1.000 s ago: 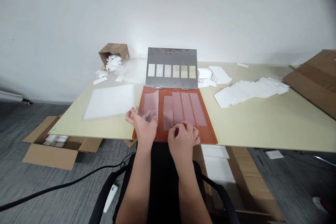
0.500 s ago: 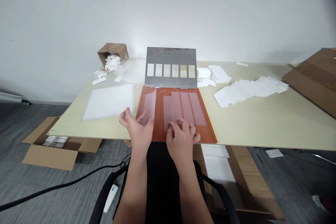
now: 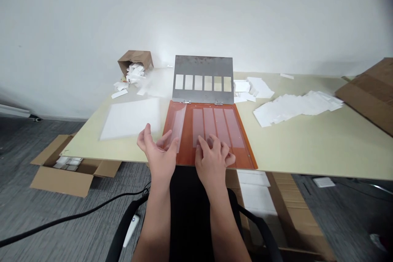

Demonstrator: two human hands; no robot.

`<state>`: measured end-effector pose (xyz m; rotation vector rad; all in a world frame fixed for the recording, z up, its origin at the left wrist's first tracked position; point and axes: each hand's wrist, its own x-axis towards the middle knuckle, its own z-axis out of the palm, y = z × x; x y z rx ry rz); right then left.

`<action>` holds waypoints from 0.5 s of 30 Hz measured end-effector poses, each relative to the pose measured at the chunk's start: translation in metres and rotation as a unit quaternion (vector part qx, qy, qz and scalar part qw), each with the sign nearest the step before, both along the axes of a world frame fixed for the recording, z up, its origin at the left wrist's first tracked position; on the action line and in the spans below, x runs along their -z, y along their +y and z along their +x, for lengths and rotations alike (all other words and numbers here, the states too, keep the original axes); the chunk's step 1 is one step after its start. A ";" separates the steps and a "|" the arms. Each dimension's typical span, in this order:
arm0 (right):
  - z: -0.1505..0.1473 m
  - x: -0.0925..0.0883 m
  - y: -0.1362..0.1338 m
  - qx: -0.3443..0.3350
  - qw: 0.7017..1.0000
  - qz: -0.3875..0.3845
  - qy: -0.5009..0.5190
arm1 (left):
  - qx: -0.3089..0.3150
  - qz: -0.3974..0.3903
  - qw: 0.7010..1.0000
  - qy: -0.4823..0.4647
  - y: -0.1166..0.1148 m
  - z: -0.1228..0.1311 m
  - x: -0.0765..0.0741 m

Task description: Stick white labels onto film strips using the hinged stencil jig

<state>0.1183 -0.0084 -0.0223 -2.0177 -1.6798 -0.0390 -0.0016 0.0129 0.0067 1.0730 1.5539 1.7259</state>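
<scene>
An orange board (image 3: 250, 156) lies at the table's near edge with a grey metal plate (image 3: 203, 65) hinged upright at its far side; the plate has a row of rectangular windows. Several translucent film strips (image 3: 229, 125) lie side by side on the board. My left hand (image 3: 157, 151) pinches the near end of one more translucent strip (image 3: 177, 123) over the board's left part. My right hand (image 3: 213, 159) rests with spread fingers on the near ends of the laid strips.
A large translucent sheet (image 3: 130, 118) lies left of the board. White paper slips (image 3: 294, 104) are spread at the right, more behind the plate (image 3: 250, 86). A tipped cardboard box (image 3: 135, 63) spills slips at the far left. Cardboard (image 3: 373, 92) lies far right. Open boxes (image 3: 66, 168) stand on the floor.
My left hand has shifted left and toward me with the strip. My right hand's fingers have uncurled and spread over the strip ends, and the strips now lie evenly aligned.
</scene>
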 end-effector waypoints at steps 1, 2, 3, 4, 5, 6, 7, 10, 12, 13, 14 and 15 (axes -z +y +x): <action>0.000 -0.001 0.000 0.002 1.000 -0.003 0.001 | -0.001 0.006 1.000 -0.011 0.000 -0.001 0.001; 0.000 -0.001 0.000 0.004 1.000 -0.007 0.002 | -0.001 0.012 1.000 -0.022 0.001 -0.001 0.001; -0.001 -0.002 0.000 0.004 1.000 -0.010 0.002 | 0.000 0.018 0.999 -0.033 0.001 -0.002 0.002; -0.001 -0.002 0.000 0.004 1.000 -0.013 0.001 | 0.004 0.022 0.999 -0.045 0.001 -0.002 0.003; -0.001 -0.002 0.001 0.004 1.000 -0.016 0.001 | 0.010 0.024 0.998 -0.056 0.002 -0.002 0.004; -0.001 -0.002 0.001 0.004 1.000 -0.017 0.001 | 0.017 0.024 0.997 -0.067 0.002 -0.002 0.005; -0.002 -0.002 0.002 0.003 1.000 -0.018 0.002 | 0.021 0.024 0.997 -0.076 0.003 -0.003 0.007; -0.002 0.001 0.003 -0.001 1.000 -0.013 0.006 | 0.005 0.021 0.997 -0.075 0.003 -0.003 0.009; -0.002 0.002 0.004 -0.003 1.000 -0.002 0.009 | -0.019 0.017 0.998 -0.058 0.004 -0.005 0.010; -0.001 0.003 0.003 -0.004 1.000 0.007 0.013 | -0.024 0.016 0.998 -0.058 0.004 -0.006 0.010; -0.001 0.003 0.003 -0.007 1.000 0.021 0.020 | -0.022 0.015 0.997 -0.066 0.004 -0.007 0.010; 0.000 0.002 0.003 -0.015 0.999 0.038 0.031 | -0.015 0.015 0.996 -0.082 0.004 -0.008 0.011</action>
